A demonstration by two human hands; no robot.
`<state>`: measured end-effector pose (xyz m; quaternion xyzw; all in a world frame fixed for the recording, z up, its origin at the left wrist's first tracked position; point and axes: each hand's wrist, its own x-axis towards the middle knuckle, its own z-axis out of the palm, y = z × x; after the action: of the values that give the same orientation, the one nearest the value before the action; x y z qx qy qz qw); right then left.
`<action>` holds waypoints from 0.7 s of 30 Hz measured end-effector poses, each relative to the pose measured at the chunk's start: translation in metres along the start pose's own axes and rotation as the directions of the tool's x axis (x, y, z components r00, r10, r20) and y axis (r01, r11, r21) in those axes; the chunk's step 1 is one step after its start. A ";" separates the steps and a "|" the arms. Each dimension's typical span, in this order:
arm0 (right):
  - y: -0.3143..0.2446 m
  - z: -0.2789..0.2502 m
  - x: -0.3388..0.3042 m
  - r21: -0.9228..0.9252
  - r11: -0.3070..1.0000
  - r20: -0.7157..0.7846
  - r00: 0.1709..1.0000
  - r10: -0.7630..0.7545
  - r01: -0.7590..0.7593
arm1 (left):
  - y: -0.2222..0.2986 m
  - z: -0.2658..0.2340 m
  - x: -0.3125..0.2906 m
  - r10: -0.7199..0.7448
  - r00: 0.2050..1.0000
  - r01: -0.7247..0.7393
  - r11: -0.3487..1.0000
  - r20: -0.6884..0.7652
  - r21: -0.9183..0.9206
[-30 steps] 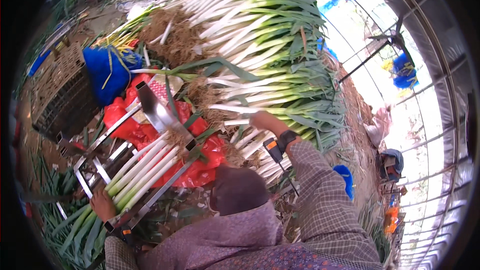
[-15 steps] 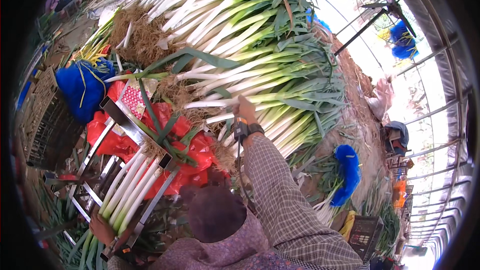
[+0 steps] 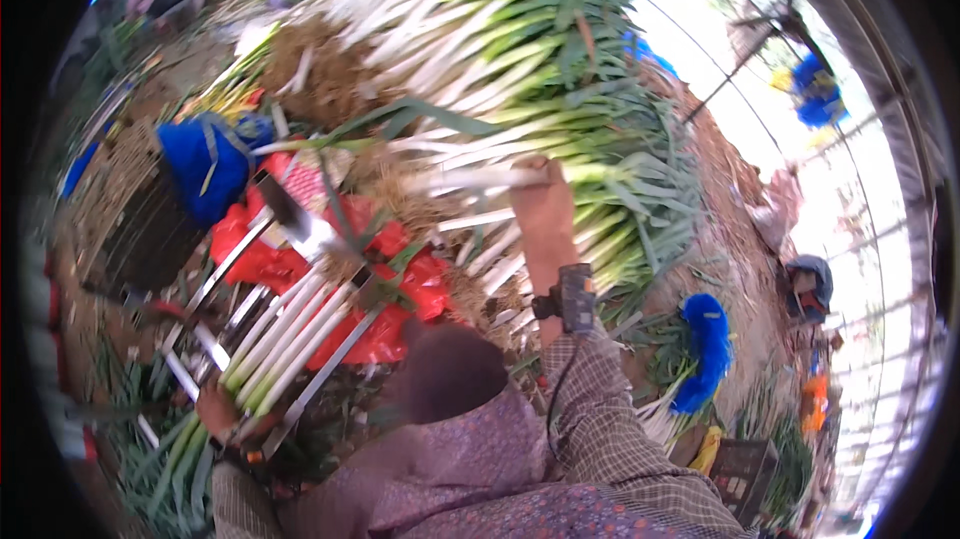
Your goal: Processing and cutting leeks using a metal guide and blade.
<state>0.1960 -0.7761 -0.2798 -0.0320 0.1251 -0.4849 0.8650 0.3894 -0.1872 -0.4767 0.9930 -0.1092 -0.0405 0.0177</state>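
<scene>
My right hand (image 3: 545, 207), with fingers closed, grips a leek (image 3: 465, 179) by its white stalk, the roots pointing left. That leek is blurred, above the edge of a big pile of leeks (image 3: 600, 89) with white stalks to the left and green leaves to the right. At the lower left my left hand (image 3: 215, 407) is wrapped around a small bundle of leeks (image 3: 290, 344). The bundle lies across a metal frame (image 3: 300, 219), roots against its upper crossbar. Part of the left hand is hidden behind the stalks.
Red plastic sheeting (image 3: 400, 304) lies beneath the frame. Blue netting (image 3: 205, 164) sits by a dark crate (image 3: 140, 229) at the left. Another blue net bundle (image 3: 705, 354) and a crate (image 3: 735, 474) lie at the right. A fan (image 3: 790, 24) stands at the upper right.
My right hand has moved right along the pile, and the leek in it has shifted with it. The left hand stays on the bundle. The whole view has swung slightly.
</scene>
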 end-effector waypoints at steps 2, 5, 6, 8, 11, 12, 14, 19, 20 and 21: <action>0.047 0.056 -0.032 -0.174 0.985 0.205 0.978 0.042 -0.006 | -0.036 0.004 0.008 0.098 0.989 -0.102 0.994 -0.109 -0.034; 0.095 0.121 -0.097 -0.279 0.958 0.505 0.839 0.202 -0.063 | 0.014 -0.002 0.012 0.041 0.999 -0.043 0.990 -0.021 -0.135; 0.122 0.149 -0.138 -0.250 0.958 0.520 0.816 0.254 -0.139 | 0.000 -0.002 0.009 0.079 0.991 -0.096 0.982 -0.107 -0.164; 0.170 0.165 -0.200 -0.443 0.893 0.636 0.674 0.375 -0.079 | -0.004 -0.002 -0.004 0.031 0.990 -0.038 0.998 -0.135 -0.050; 0.229 0.161 -0.253 -0.731 0.682 0.606 0.481 0.634 0.022 | 0.018 -0.028 -0.012 0.020 0.983 -0.056 0.979 -0.183 -0.195; 0.245 0.151 -0.262 -0.809 0.577 0.569 0.398 0.719 0.113 | 0.014 -0.025 -0.013 -0.002 0.980 -0.039 0.980 -0.201 -0.197; 0.288 0.113 -0.262 -0.785 0.461 0.584 0.247 0.773 0.414 | 0.007 -0.018 -0.019 -0.044 0.970 -0.008 0.978 -0.241 -0.209; 0.365 0.020 -0.230 -0.543 0.249 0.381 -0.029 0.924 0.802 | 0.012 -0.024 -0.027 -0.086 0.970 0.039 0.978 -0.229 -0.205; 0.378 0.004 -0.228 -0.421 0.209 0.319 -0.072 0.945 0.883 | 0.008 -0.021 -0.030 -0.101 0.962 0.051 0.979 -0.253 -0.200; 0.388 -0.019 -0.213 -0.274 0.161 0.254 -0.090 0.963 0.948 | 0.013 -0.022 -0.028 -0.046 0.956 -0.006 0.984 -0.288 -0.177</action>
<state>0.4073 -0.3893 -0.3271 -0.9214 -0.3001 0.0299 0.2450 0.3613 -0.1936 -0.4520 0.9838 -0.0911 0.0964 0.1207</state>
